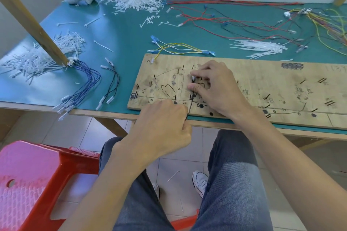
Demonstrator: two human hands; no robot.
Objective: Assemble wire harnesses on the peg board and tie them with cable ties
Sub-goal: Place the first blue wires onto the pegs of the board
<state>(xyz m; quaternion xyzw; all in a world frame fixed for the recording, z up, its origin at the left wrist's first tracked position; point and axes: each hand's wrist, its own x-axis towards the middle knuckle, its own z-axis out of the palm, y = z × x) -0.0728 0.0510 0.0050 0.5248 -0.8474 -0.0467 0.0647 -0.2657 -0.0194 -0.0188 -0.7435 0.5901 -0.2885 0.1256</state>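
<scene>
A wooden peg board point(253, 88) with dark pegs and pen markings lies along the front edge of the green table. A thin dark wire point(190, 108) runs down the board's left part, from a white connector point(192, 77) to the front edge. My right hand point(212, 88) pinches the wire's connector end between thumb and fingers on the board. My left hand point(165, 124) sits at the board's front edge, fingers curled around the wire's lower end.
A yellow-white wire set point(180, 48) lies just behind the board, blue and black wires point(90, 84) at the left, red and multicoloured wires point(262, 22) at the back right. Cable tie heaps point(259, 48) point(135, 3) point(37, 58) are scattered. A wooden post point(32, 22) leans left. A red stool point(37, 178) stands below.
</scene>
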